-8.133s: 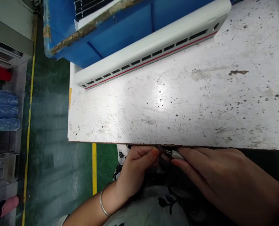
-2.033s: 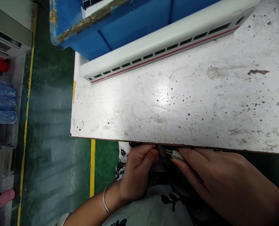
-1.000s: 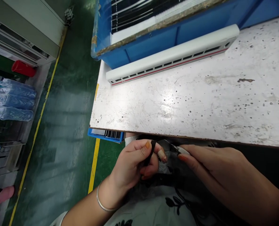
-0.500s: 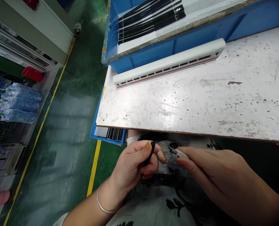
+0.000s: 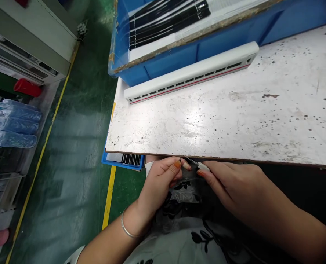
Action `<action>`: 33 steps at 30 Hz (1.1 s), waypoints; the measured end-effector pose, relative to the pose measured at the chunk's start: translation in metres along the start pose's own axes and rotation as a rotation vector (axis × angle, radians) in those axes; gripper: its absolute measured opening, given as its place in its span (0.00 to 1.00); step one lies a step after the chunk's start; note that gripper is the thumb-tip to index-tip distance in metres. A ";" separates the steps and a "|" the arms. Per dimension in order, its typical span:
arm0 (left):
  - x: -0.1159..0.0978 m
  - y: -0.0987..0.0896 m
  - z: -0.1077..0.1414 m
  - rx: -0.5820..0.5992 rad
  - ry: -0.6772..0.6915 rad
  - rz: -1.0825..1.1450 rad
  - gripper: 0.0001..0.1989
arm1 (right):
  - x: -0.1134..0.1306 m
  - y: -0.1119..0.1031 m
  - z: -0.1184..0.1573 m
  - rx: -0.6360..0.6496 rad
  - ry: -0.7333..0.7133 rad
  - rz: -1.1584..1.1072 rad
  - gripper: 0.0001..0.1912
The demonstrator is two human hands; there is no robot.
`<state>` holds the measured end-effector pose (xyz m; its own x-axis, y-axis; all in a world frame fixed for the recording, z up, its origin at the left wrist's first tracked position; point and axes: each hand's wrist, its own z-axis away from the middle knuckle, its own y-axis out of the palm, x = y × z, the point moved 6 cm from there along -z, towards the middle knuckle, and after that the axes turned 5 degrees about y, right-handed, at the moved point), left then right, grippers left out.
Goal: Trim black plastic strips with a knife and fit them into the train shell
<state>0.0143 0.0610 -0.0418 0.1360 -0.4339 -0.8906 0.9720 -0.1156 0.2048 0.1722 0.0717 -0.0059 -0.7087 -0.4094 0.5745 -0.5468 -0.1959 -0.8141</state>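
Just below the table's front edge, my left hand is closed, thumb pressed against the fingers. A small dark end of a black strip shows at its fingertips; the rest is hidden in the hand. My right hand, to its right, pinches a slim pointed metal tool with a pale grip. The tool's thin tip points left, close to the left fingertips; whether it touches the strip I cannot tell. Farther back on the table lies a white model train car body with dark windows and a red stripe.
Behind the train car stands a blue bin of black and white parts. The white table has a scuffed top. A lower blue crate sits beneath its left corner. A red bucket and wrapped bottles are across the green floor.
Both hands have moved up in view, closer to the table edge, and the tool tip is nearer the left fingertips. Less of the black strip shows. The view has shifted slightly.
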 end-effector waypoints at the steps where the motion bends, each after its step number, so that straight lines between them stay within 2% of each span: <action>1: 0.001 0.000 0.000 -0.002 -0.011 0.001 0.16 | -0.001 0.001 -0.001 -0.012 0.011 0.006 0.24; 8: 0.008 -0.001 0.000 -0.052 -0.095 0.020 0.17 | -0.002 0.009 -0.005 0.050 -0.002 0.029 0.22; 13: 0.007 0.001 -0.002 -0.051 -0.074 0.035 0.23 | 0.001 0.007 -0.007 0.052 -0.008 0.029 0.21; 18: 0.006 0.000 -0.003 -0.056 -0.050 -0.013 0.21 | 0.005 0.003 -0.013 0.083 -0.041 0.024 0.22; 25: 0.006 -0.003 -0.002 -0.064 -0.053 -0.066 0.19 | 0.006 0.001 -0.017 0.167 -0.011 0.019 0.23; 33: 0.006 -0.007 -0.002 -0.074 -0.034 -0.148 0.18 | 0.008 -0.003 -0.021 0.173 -0.049 0.042 0.25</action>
<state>0.0085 0.0611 -0.0498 -0.0149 -0.4472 -0.8943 0.9926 -0.1147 0.0408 0.1588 0.0877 0.0033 -0.7043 -0.4628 0.5383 -0.4292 -0.3264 -0.8422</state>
